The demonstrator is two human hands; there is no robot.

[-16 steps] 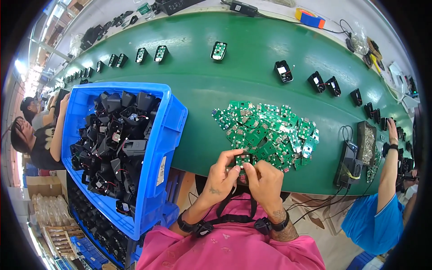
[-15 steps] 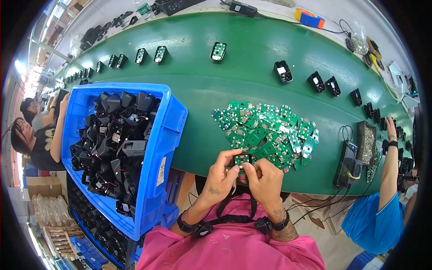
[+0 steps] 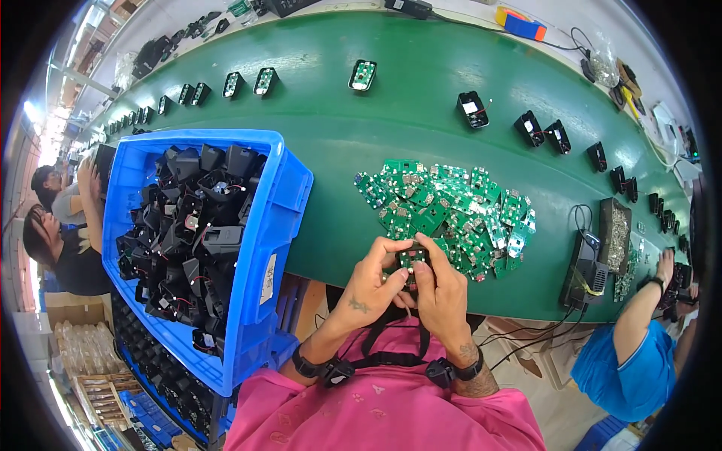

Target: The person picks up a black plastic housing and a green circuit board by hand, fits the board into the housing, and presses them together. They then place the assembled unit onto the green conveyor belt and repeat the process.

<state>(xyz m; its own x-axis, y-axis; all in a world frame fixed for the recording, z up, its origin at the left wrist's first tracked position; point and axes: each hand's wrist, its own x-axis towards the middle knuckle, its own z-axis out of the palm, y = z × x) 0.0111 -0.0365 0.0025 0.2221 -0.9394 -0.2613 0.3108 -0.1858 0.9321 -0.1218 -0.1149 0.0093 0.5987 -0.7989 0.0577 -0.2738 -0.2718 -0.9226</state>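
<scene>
Item in hand: one board-fitted black case [image 3: 412, 260], board side facing up toward the camera, at the near edge of the green surface [image 3: 331, 143], just on the near side of a loose pile of circuit boards [image 3: 444, 207]. Left hand [image 3: 372, 282]: gripping the case from the left, thumb near, forefinger toward the far side. Right hand [image 3: 444, 293]: gripping from the right, thumb over the near right part, forefinger bent to the far edge. Remaining fingers: partly hidden, exact contact impossible to tell. Handling, by judgement: light; case stiff, probably smooth plastic; board thin and rigid, with small parts liable to damage under pressure. Best hold: outer walls of the case, thumbs on rim or board edge, clear of raised parts. To the left: blue bin [image 3: 289, 180], heaped with black cases [image 3: 223, 239], some with thin wires showing. Beyond the pile: case with a board inside [image 3: 362, 75]; farther right, wired case [image 3: 472, 110]. Differences from the earlier frame: both hands slightly higher in view; right forefinger now extended to the far edge of the case rather than curled back; at far right, co-worker's hand [image 3: 665, 264] lower.
</scene>
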